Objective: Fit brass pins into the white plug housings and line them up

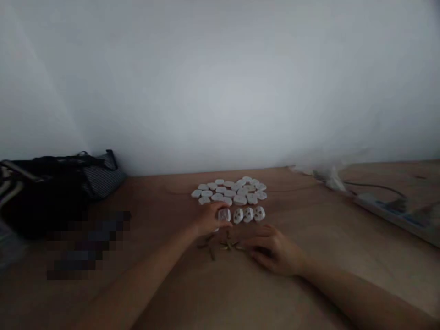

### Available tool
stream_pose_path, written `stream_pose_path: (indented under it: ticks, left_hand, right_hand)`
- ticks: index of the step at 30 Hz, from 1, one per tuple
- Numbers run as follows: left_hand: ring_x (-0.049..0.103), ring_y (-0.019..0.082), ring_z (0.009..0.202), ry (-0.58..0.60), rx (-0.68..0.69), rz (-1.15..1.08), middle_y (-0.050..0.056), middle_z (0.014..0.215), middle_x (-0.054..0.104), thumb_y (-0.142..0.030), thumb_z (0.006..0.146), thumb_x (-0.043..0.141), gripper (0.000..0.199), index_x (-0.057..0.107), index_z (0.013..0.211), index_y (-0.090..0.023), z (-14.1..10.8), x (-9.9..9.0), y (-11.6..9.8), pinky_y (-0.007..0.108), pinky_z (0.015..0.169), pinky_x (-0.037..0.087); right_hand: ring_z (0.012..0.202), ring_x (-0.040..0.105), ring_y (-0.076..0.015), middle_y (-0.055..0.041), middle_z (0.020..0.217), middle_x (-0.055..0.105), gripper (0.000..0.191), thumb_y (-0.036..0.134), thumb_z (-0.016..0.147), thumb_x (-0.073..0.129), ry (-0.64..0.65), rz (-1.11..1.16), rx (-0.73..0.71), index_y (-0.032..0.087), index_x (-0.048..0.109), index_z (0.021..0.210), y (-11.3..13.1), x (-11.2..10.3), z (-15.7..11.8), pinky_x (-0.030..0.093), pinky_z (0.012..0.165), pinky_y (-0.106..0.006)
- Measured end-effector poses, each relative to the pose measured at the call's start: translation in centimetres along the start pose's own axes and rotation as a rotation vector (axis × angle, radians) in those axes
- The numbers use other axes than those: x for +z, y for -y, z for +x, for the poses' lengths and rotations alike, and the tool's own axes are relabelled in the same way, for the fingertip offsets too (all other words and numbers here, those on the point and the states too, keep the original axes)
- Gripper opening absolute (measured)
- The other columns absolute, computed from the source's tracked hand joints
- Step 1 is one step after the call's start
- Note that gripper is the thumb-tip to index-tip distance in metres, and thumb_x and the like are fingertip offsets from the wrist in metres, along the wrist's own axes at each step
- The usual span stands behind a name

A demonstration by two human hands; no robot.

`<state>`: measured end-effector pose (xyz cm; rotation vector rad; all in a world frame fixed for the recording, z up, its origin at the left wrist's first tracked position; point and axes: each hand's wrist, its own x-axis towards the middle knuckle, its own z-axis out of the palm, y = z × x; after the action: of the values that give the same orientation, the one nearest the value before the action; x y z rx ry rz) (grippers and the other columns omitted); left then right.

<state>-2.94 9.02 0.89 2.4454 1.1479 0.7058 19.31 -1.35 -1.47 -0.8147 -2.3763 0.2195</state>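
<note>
"Left hand (pixel 208 218) curls around a white case (pixel 224 215), thumb and fingers to its sides, just left of three cases (pixel 248 215) lined up on the tabletop (pixel 192 293). What do we have on the right?"

"Right hand (pixel 275 250) sits low over the tabletop, fingers bent, its tips beside a loose scatter of strips (pixel 228 245). We cannot tell whether it pinches one; the blur and dim light hide the fingertips."

"How far along do we judge the work?"

"Partway, we would say, though the picture gives no sure count. Those three stand in a row with dark spots on their near faces; the case in the left hand shows none that we can make out."

"And what is left?"

"Strips lie unsorted between our hands. Behind the row, toward the wall (pixel 220 91), a wide cluster of white pieces (pixel 239 200) rests on the tabletop. Whether those are finished or waiting, we cannot tell. Apart from it all, a black bag (pixel 37 197) sits at left and a power strip (pixel 392 212) at right."
</note>
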Motion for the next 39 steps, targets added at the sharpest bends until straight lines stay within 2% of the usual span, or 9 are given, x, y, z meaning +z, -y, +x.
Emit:
stream_pose_path:
  ticks: [7,12,16,23,26,30,33,35,39]
  left_hand:
    - [0.061,0.026,0.093,0.042,0.002,0.060,0.006,0.103,0.068,-0.039,0.055,0.079,0.060,0.062,0.109,-0.020,0.1,0.8,0.5,0.033,0.081,0.046]
    - [0.060,0.026,0.094,0.050,0.034,0.107,0.005,0.101,0.068,-0.041,0.057,0.077,0.049,0.066,0.101,-0.022,-0.1,0.5,0.2,0.034,0.083,0.045]
    - [0.054,0.028,0.103,0.018,0.068,0.147,0.008,0.107,0.064,-0.038,0.066,0.072,0.044,0.064,0.105,-0.020,-0.2,0.1,-0.1,0.039,0.091,0.039]
    - [0.047,0.031,0.110,0.037,0.129,0.185,0.008,0.117,0.054,-0.039,0.056,0.079,0.057,0.064,0.108,-0.024,-1.3,-0.4,-0.3,0.043,0.097,0.035]
    - [0.047,0.031,0.110,0.009,0.146,0.192,0.009,0.118,0.053,-0.038,0.059,0.078,0.055,0.062,0.110,-0.023,-2.1,-0.6,-0.3,0.044,0.095,0.036]
    - [0.052,0.025,0.103,-0.113,0.213,0.175,0.008,0.106,0.059,-0.030,0.076,0.065,0.023,0.065,0.096,-0.021,-4.0,-1.2,-0.9,0.039,0.092,0.040]
    - [0.054,0.024,0.099,-0.147,0.241,0.160,0.008,0.101,0.061,-0.028,0.078,0.063,0.014,0.066,0.089,-0.020,-6.1,-1.3,-1.7,0.039,0.089,0.041]
    - [0.055,0.023,0.097,-0.132,0.256,0.127,0.007,0.100,0.061,-0.027,0.080,0.060,0.012,0.066,0.089,-0.021,-7.4,-1.1,-2.0,0.037,0.087,0.043]
    - [0.052,0.024,0.108,0.025,0.333,0.060,0.008,0.112,0.061,-0.031,0.083,0.059,0.025,0.063,0.106,-0.022,-8.8,-0.6,-2.3,0.039,0.094,0.041]
  right_hand:
    - [0.091,0.060,-0.0185,-0.0038,0.096,0.067,0.027,0.016,0.080,0.054,0.014,-0.009,0.001,0.025,0.062,0.104,0.0,0.0,0.0,0.044,0.083,-0.033]
    - [0.088,0.061,-0.0188,-0.0039,0.093,0.068,0.028,0.015,0.079,0.055,0.018,-0.006,0.017,0.024,0.062,0.104,0.1,-0.1,0.0,0.045,0.080,-0.033]
    - [0.096,0.059,-0.0192,-0.0048,0.103,0.066,0.029,0.016,0.081,0.053,-0.002,0.014,-0.024,0.024,0.061,0.107,0.1,-0.1,0.0,0.044,0.085,-0.033]
    - [0.095,0.060,-0.0189,-0.0044,0.101,0.067,0.030,0.017,0.080,0.054,-0.005,0.003,-0.024,0.025,0.061,0.108,-0.1,0.0,-0.1,0.044,0.084,-0.034]
    - [0.091,0.060,-0.0186,-0.0039,0.097,0.067,0.029,0.017,0.081,0.054,0.010,-0.007,-0.017,0.025,0.061,0.108,0.1,0.0,-0.1,0.043,0.082,-0.033]
    - [0.082,0.057,-0.0202,-0.0039,0.087,0.067,0.024,0.017,0.078,0.057,-0.053,-0.130,0.074,0.024,0.064,0.100,0.0,0.1,0.1,0.040,0.077,-0.035]
    - [0.088,0.054,-0.0235,-0.0071,0.095,0.066,0.027,0.017,0.076,0.059,-0.149,-0.270,0.163,0.022,0.064,0.102,-0.5,-0.2,1.2,0.036,0.077,-0.037]
    - [0.095,0.052,-0.0260,-0.0086,0.102,0.065,0.028,0.022,0.077,0.060,-0.189,-0.347,0.237,0.021,0.062,0.105,-1.1,-0.5,2.4,0.033,0.083,-0.041]
    - [0.109,0.047,-0.0287,-0.0097,0.113,0.062,0.044,0.041,0.078,0.060,-0.063,-0.392,0.297,0.022,0.055,0.117,-2.3,-0.7,4.9,0.019,0.097,-0.050]
